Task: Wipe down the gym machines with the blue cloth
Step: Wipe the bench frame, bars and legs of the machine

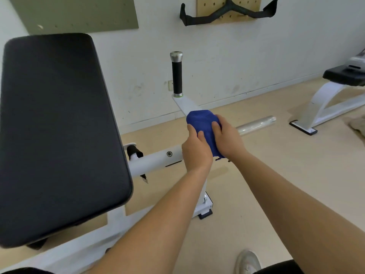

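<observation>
The blue cloth [204,123] is bunched over the white arm of a gym machine [156,159], just below its upright black handle [177,76]. My left hand [195,151] grips the cloth from the left, fingers curled over it. From the right, my right hand [229,139] holds the same cloth, fingers wrapped on top. Both hands press the cloth against the white frame where the arm meets a chrome bar [256,123].
A large black pad [57,131] of the machine fills the left. Another white bench with a black seat [343,76] stands at the far right. A black cable handle [227,12] hangs on a wall pegboard. My shoe [247,262] is on the beige floor.
</observation>
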The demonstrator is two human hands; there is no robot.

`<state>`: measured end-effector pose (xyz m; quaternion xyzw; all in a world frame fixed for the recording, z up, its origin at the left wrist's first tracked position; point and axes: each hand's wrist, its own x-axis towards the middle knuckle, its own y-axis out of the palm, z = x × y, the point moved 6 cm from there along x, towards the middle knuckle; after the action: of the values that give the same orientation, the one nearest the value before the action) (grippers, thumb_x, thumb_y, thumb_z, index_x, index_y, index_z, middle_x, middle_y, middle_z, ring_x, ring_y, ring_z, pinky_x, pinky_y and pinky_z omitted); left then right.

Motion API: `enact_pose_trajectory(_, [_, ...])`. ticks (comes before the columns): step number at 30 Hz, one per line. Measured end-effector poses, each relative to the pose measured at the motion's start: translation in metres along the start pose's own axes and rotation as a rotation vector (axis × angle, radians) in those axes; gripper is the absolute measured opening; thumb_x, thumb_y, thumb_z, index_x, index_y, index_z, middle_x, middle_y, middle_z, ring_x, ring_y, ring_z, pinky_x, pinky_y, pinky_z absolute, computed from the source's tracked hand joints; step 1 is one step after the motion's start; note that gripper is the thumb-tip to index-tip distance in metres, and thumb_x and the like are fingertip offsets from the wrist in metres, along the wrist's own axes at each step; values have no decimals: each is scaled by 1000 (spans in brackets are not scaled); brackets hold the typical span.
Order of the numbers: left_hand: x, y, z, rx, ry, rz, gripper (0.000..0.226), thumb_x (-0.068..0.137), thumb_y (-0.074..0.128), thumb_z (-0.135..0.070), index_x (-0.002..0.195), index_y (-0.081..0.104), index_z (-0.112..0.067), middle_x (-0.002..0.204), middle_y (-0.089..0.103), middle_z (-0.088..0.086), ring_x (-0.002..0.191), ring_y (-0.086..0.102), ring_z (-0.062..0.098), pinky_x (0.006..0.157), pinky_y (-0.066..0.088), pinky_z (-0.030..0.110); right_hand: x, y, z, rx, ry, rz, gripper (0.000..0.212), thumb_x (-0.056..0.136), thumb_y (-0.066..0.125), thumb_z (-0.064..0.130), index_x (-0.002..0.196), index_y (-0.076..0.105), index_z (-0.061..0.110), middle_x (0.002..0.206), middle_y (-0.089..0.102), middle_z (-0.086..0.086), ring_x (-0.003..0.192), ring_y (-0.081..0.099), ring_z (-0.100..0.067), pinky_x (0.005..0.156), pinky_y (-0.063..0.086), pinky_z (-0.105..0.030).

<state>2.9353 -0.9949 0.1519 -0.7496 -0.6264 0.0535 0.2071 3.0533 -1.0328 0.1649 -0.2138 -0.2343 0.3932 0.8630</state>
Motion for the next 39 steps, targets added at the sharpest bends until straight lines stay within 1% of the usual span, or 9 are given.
enact_pose_trajectory(3, [-6,1,17,1,98,-14,52,96,41,-11,143,42,-34,69,57,0,65,53,19,62,43,34,-18,8,-19,22,4,-106,34,102,39,25,133,51,25,90,66,4,75,60,-17,63,48,-34])
enact_pose_trajectory(7, [2,2,32,25,164,-35,58,95,44,-9,146,42,-37,64,55,3,58,47,15,57,41,32,-23,13,-32,22,-29,-153,14,96,48,17,87,58,23,58,55,6,51,48,-9,49,37,-22])
enact_pose_trajectory(11, [-2,2,44,72,197,-51,52,96,47,-13,140,50,-41,62,53,1,56,44,15,55,41,36,-19,7,-37,-57,-32,-168,13,93,51,21,86,62,20,71,65,-2,66,60,-20,58,49,-37])
enact_pose_trajectory(15, [-12,4,53,101,198,-25,57,98,46,-14,144,43,-46,63,47,-10,57,43,8,53,32,24,-28,8,-54,-115,-4,-169,12,91,57,22,92,68,23,94,63,3,83,61,-15,63,46,-29])
enact_pose_trajectory(19, [-10,6,64,135,125,36,56,98,40,-16,143,41,-50,70,49,-10,65,44,12,54,31,24,-29,18,-59,-177,67,-120,13,86,56,13,76,64,13,82,57,-5,72,54,-25,53,39,-31])
enact_pose_trajectory(22, [-9,5,63,20,106,51,54,99,39,-11,140,49,-44,59,48,-10,56,47,4,50,30,18,-31,18,-52,4,123,-158,14,88,54,9,87,68,11,81,67,-6,71,63,-22,47,46,-18])
enact_pose_trajectory(25, [-3,5,49,-89,155,16,45,95,40,-9,127,61,-33,60,51,-7,57,45,7,55,34,23,-31,14,-38,223,124,-245,25,91,52,11,102,67,27,89,69,9,72,65,-7,52,43,-6])
enact_pose_trajectory(31, [-3,11,34,-244,226,61,20,104,41,-27,116,57,-24,97,67,-10,89,60,6,71,43,16,-25,24,-22,391,-7,-134,32,103,41,20,125,63,30,96,72,11,88,64,-2,74,49,-16])
enact_pose_trajectory(39, [25,26,39,-92,223,19,17,104,40,-18,108,55,-10,83,54,-21,77,50,-21,64,34,2,5,37,-40,167,2,-60,27,107,34,27,115,57,16,101,66,4,89,60,-12,70,45,-23])
